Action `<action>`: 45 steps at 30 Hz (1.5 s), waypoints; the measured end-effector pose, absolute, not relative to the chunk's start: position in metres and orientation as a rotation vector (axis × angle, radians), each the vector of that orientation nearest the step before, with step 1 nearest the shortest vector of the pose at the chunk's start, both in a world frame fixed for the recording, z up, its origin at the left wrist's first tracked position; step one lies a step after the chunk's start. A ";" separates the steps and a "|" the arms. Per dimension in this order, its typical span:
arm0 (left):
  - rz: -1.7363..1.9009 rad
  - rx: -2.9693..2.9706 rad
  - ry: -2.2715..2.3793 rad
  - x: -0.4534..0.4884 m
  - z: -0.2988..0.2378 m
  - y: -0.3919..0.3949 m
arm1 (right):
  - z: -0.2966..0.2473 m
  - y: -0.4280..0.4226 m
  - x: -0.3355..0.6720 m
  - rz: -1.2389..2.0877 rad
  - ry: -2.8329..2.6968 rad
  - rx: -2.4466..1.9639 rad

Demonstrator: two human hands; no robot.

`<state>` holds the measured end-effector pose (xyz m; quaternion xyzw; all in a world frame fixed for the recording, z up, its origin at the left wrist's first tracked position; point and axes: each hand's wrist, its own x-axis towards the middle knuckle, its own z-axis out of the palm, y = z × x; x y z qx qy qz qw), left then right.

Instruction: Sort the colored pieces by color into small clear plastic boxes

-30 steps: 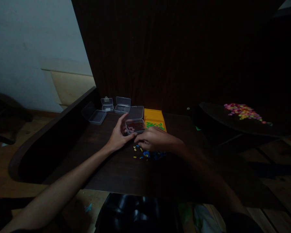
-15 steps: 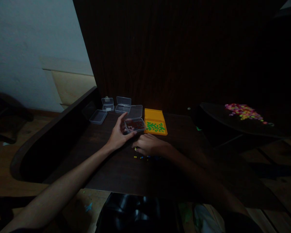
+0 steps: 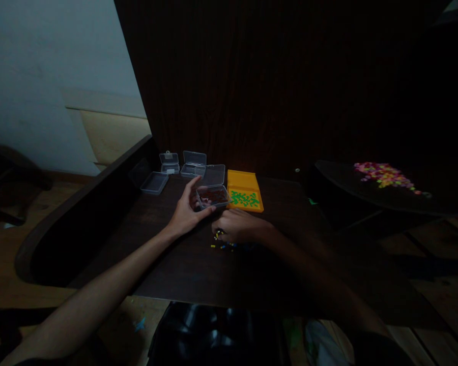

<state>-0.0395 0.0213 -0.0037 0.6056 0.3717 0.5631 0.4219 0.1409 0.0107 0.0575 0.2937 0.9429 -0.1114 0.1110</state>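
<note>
My left hand (image 3: pixel 187 212) grips the near left side of a clear plastic box (image 3: pixel 218 204), thumb along the front and fingers behind. Its lid stands hinged back, and small reddish-brown pieces (image 3: pixel 216 195) lie inside. Just right of the box, my right hand (image 3: pixel 238 226) is curled low over the tabletop, its fingers bent in and their tips partly hidden. Small yellow, blue and white pieces (image 3: pixel 223 247) lie under and in front of these fingers; what they pinch, if anything, is too small to make out. An open yellow case (image 3: pixel 262 204) holding green pieces (image 3: pixel 244 199) sits beyond this hand.
Open clear boxes (image 3: pixel 193 171) and a shallow clear tray (image 3: pixel 154 183) stand at the back left of the dark table (image 3: pixel 168 274). A raised side panel (image 3: pixel 80 223) bounds the left. Many pink and yellow pieces (image 3: pixel 389 175) are heaped on a dark surface at right.
My right hand has shifted slightly right, its fingers curling in more, and more of the yellow and white pieces show beneath them. My left hand stays on the box.
</note>
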 end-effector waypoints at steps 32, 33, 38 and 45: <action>1.380 1.516 0.922 -0.038 -0.003 0.019 | 0.047 0.014 0.140 -0.411 2.804 0.854; 1.380 1.519 0.922 -0.038 -0.003 0.019 | 0.047 0.014 0.140 -0.404 2.801 0.862; 1.374 1.541 0.918 -0.039 -0.002 0.019 | 0.047 0.012 0.140 -0.392 2.845 0.849; 1.396 1.515 0.890 -0.039 -0.004 0.020 | 0.077 0.012 0.148 -0.887 2.954 0.726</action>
